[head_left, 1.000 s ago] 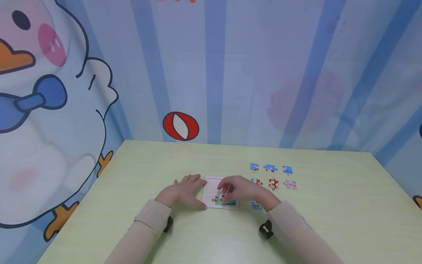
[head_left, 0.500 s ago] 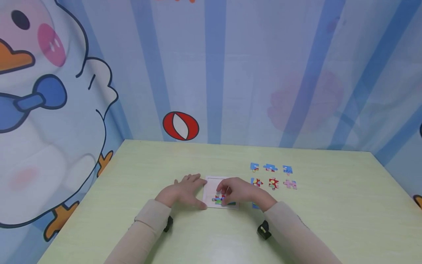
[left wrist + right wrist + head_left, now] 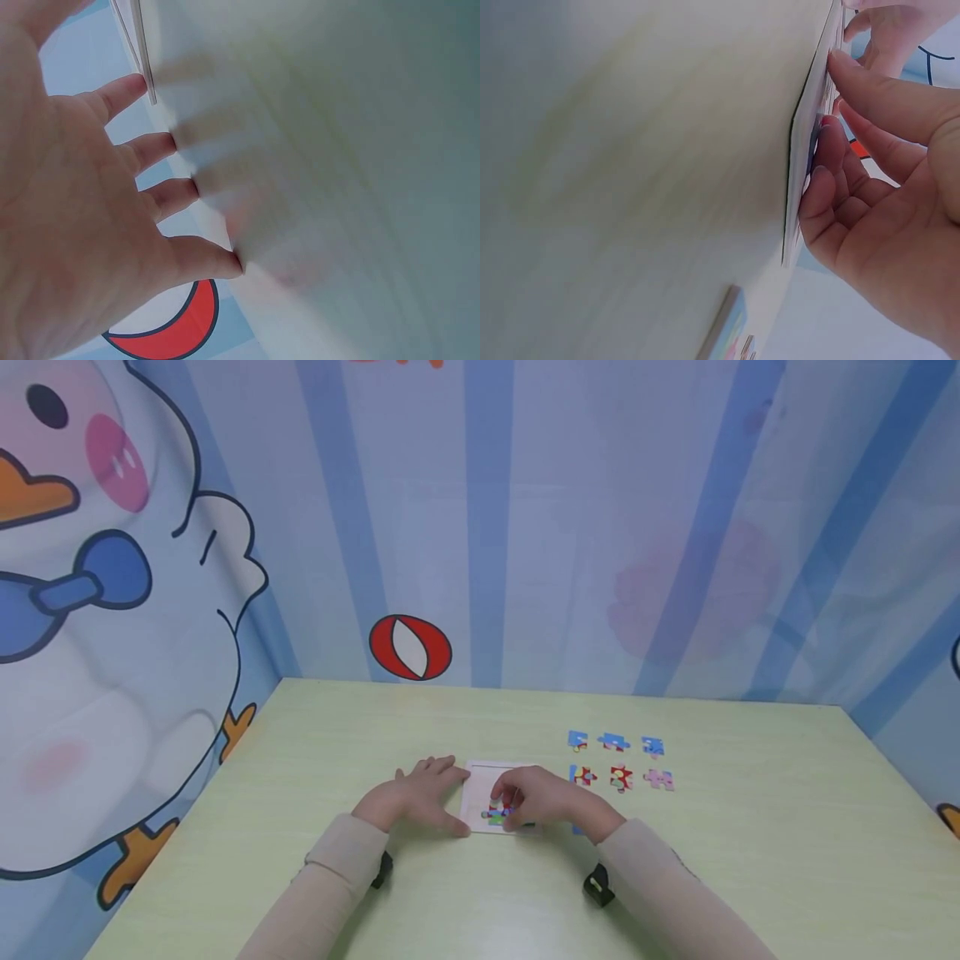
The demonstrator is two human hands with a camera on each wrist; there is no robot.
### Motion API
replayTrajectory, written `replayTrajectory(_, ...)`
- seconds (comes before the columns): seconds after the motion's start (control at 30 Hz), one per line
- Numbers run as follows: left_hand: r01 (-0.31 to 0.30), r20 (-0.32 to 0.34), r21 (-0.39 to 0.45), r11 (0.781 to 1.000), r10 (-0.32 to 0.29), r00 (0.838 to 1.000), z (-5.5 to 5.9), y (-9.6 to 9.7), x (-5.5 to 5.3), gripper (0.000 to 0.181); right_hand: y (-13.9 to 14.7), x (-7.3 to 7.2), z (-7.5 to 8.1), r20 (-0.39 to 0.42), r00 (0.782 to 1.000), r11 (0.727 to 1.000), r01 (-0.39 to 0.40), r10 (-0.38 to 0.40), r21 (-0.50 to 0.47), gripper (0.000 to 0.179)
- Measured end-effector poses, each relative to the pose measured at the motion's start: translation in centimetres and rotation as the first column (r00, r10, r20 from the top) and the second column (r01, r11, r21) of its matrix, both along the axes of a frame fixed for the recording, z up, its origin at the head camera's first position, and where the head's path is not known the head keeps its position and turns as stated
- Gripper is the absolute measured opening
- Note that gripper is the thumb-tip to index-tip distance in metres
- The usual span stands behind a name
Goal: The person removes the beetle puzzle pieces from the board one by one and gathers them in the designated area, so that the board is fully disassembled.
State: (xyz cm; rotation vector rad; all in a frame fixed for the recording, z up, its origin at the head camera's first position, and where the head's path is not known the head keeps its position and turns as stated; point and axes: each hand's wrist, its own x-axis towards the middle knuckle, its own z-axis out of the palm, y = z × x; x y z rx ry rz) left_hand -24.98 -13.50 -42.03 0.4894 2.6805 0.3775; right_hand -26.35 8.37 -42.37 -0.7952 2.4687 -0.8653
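A small white puzzle tray (image 3: 480,785) lies on the table between the hands. Several jigsaw pieces sit in its near part, among them a green, blue and red puzzle piece (image 3: 495,816). Over the tray, the right hand (image 3: 546,793) pinches at a puzzle piece with thumb and forefinger, its other fingers curled; the hand hides most of this piece. In the right wrist view those fingertips meet the tray's surface. The left hand (image 3: 420,795) is spread flat beside the tray, thumb and a fingertip touching its left edge.
Loose jigsaw pieces lie in rows right of the tray: a blue piece (image 3: 614,742), a red piece (image 3: 621,777) and a pink piece (image 3: 659,779) among several. Another is partly behind the right wrist. A printed curtain (image 3: 562,527) hangs behind the table (image 3: 750,827).
The right hand has shifted slightly left and down over the tray, covering more of the pieces on its right side. The left hand has stayed in place.
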Motion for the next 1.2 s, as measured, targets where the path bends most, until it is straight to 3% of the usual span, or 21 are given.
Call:
replayTrajectory(0.37,-0.005,-0.005,0.002,1.000,0.005,1.000,-0.13,-0.01,-0.10,0.081,-0.20,0.00,-0.14,-0.047,0.998,1.000,-0.029,0.029,0.011,0.025)
replayTrajectory(1.2,0.008,-0.008,0.011,1.000,-0.008,1.000,-0.04,0.16,-0.03,0.081,-0.25,-0.11,-0.38,-0.063,0.997,0.998,-0.036,0.040,0.056,0.019)
